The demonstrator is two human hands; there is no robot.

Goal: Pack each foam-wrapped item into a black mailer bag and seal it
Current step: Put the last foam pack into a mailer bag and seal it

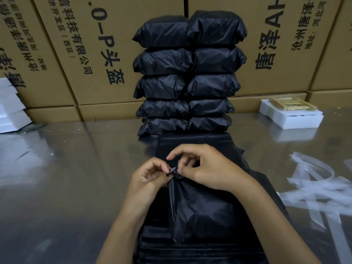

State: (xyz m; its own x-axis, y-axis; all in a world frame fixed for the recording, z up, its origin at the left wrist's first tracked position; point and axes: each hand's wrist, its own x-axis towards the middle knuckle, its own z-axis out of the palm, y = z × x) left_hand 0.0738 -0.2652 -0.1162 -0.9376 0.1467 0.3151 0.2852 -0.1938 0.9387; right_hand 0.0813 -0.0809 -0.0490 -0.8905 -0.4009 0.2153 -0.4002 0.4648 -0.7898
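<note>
Working left to right across the steel table [66,178]:

Foam pieces: white foam blocks [11,109] lean at the far left edge, likely kept as spare wrapping within reach.

Left hand: the left hand [150,178] pinches the bunched mouth of the black mailer bag [200,206], steadying it so the flap can be worked.

Bag: it lies in front of the person on a flat pile of empty bags [190,248], already bulging with its item.

Right hand: the right hand [205,168] has thumb and fingers clamped on the same gathered tip, probably peeling or folding the seal.

Finished stack: sealed parcels [188,73] stand in two columns behind, out of the way.

Right side: peeled strips [314,187] lie discarded; a foam-wrapped item [293,115] waits beyond.
</note>
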